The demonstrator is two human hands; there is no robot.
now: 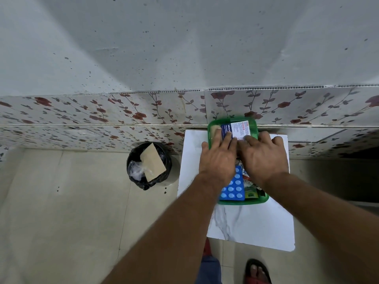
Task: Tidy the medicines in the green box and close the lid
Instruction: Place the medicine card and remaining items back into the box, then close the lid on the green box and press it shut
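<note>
The green box [254, 200] sat on the white table [256, 226], lid not seen. I laid my left hand [218, 160] and right hand [264, 158] flat, fingers spread, gripping nothing, on the carton [239, 128] at 12 o'clock, likely to bed it level (blue blister sheet [233, 189] at 6).

box [254, 200] on table [256, 226], bin [149, 165] left of table
</note>
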